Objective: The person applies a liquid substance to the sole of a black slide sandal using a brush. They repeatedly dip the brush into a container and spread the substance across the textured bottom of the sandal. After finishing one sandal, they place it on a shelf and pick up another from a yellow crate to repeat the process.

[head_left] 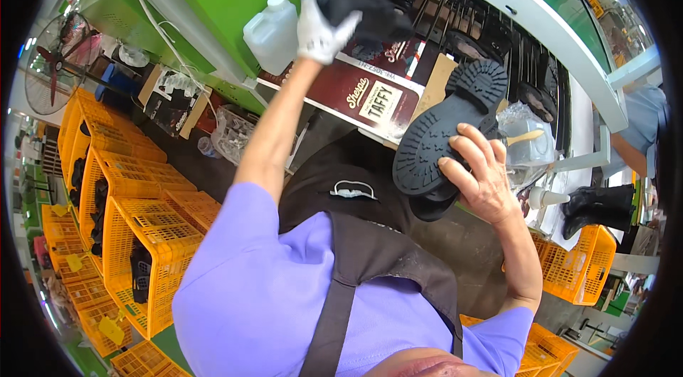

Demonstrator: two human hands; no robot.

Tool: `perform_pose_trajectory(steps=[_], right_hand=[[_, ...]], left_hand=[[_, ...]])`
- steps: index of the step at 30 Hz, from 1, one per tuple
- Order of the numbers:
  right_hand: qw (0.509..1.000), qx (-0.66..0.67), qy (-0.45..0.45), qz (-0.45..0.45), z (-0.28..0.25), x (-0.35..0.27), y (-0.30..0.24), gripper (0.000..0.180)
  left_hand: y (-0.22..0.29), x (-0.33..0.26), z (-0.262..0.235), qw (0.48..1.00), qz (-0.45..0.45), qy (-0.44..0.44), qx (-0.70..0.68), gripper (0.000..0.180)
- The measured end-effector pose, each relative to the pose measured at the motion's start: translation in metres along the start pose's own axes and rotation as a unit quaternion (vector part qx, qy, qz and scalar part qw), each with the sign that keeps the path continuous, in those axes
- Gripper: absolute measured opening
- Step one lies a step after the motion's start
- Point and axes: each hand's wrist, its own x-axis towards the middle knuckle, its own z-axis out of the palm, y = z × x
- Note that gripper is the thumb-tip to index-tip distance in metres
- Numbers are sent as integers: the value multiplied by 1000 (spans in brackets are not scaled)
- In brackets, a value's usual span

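Boot (445, 139) sole-up (heel upper right)

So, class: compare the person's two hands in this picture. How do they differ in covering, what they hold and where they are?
The left hand wears a white glove; the right hand is bare. The left hand grips a dark shoe, mostly its upper showing, while the right hand holds a black boot turned sole-up, its lugged tread facing the camera. The left hand reaches far out; the right hand stays closer to the body. Both hold dark footwear.

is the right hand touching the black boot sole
Touching. The head view shows the right hand wrapped over the edge of the black boot, fingers pressed on its treaded sole.
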Motion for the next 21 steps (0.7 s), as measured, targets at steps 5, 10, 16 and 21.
perform_pose_trajectory(steps=[5, 10, 16, 21], right_hand=[[999, 22, -31, -1, 11, 8, 3, 32], [998, 45, -38, 13, 20, 16, 6, 32], [998, 39, -40, 22, 31, 15, 9, 34], [997, 53, -44, 37, 40, 12, 9, 33]], left_hand=[[-26, -126, -27, 960, -231, -67, 140, 84], [-23, -144, -40, 953, -241, -128, 131, 87], [22, -132, -55, 944, 18, -240, 226, 86], [6, -113, -24, 860, 108, -438, 237, 33]])
